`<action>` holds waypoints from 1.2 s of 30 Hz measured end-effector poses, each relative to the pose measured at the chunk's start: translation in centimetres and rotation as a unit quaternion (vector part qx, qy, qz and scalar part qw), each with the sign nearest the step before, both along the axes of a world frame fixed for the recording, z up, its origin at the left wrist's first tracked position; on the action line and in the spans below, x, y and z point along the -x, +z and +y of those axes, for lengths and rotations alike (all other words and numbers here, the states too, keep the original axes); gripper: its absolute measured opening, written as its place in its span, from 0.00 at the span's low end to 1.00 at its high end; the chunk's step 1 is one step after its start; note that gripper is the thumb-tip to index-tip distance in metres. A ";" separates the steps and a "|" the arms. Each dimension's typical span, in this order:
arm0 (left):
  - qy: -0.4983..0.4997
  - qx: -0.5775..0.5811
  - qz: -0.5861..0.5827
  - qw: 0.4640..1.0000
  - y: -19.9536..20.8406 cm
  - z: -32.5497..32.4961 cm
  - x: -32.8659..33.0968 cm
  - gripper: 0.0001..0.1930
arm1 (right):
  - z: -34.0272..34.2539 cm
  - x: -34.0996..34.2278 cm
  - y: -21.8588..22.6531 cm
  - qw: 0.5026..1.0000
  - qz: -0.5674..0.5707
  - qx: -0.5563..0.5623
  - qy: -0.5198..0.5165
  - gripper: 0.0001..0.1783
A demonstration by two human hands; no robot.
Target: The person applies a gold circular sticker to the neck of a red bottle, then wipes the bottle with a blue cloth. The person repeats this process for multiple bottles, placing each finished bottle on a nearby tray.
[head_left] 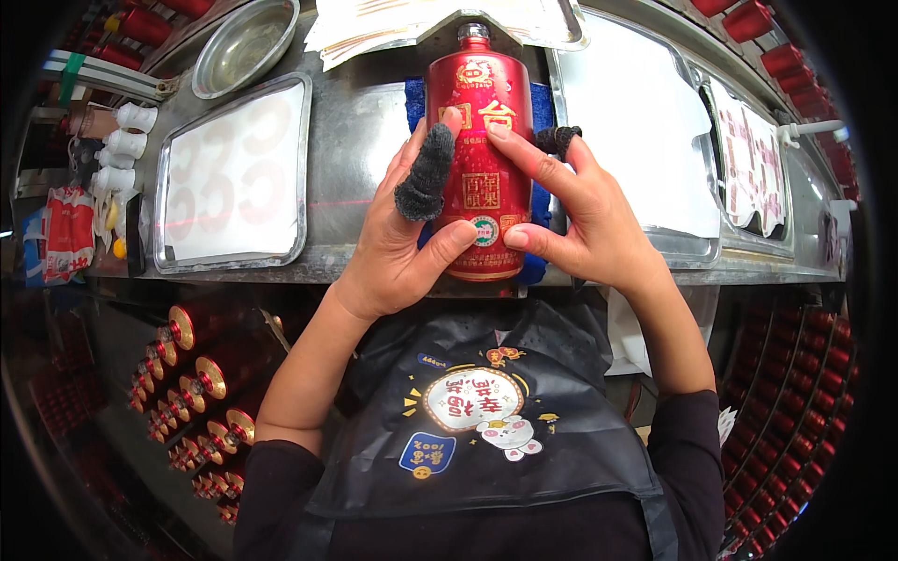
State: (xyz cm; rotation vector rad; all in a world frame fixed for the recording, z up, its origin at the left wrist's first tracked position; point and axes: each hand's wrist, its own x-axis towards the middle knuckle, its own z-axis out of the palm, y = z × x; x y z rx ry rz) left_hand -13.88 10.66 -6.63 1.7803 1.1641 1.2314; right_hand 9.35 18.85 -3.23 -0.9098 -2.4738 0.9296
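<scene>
A red bottle (pixel 480 84) with gold lettering lies on its back on a blue cloth (pixel 540 101), neck pointing away from me. My left hand (pixel 391 245) grips its left side, thumb pressed near a small round green-and-white sticker (pixel 485 230). A dark knitted sleeve (pixel 428 173) covers one finger of that hand. From the right side my right hand (pixel 599 220) holds the bottle, with the index fingertip on the gold lettering and the thumb low by the sticker. Another dark finger sleeve (pixel 556 140) is on a right finger. The fingers behind the bottle are partly hidden.
On the metal bench (pixel 351 159), a tray with a pale sheet (pixel 234 187) stands left and a white-covered tray (pixel 645 140) right. A metal bowl (pixel 245 47) sits at far left. Rows of red bottles (pixel 192 383) stand below on both sides.
</scene>
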 end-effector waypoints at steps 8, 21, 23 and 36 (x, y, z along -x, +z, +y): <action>-0.019 -0.008 -0.062 0.998 -0.2 0.4 0.7 0.37 | -0.1 -0.1 0.9 0.998 -0.016 0.052 -0.028 0.47; -0.038 0.002 -0.040 0.998 -0.1 0.8 1.0 0.39 | -0.5 0.0 0.5 0.998 0.018 0.033 -0.042 0.49; -0.034 0.007 -0.043 0.998 -0.1 0.7 0.9 0.39 | -0.4 0.1 0.4 0.998 0.036 0.032 -0.038 0.49; -0.011 -0.013 -0.005 1.000 0.8 0.5 0.7 0.38 | -0.8 0.3 1.8 0.998 -0.016 0.035 -0.044 0.46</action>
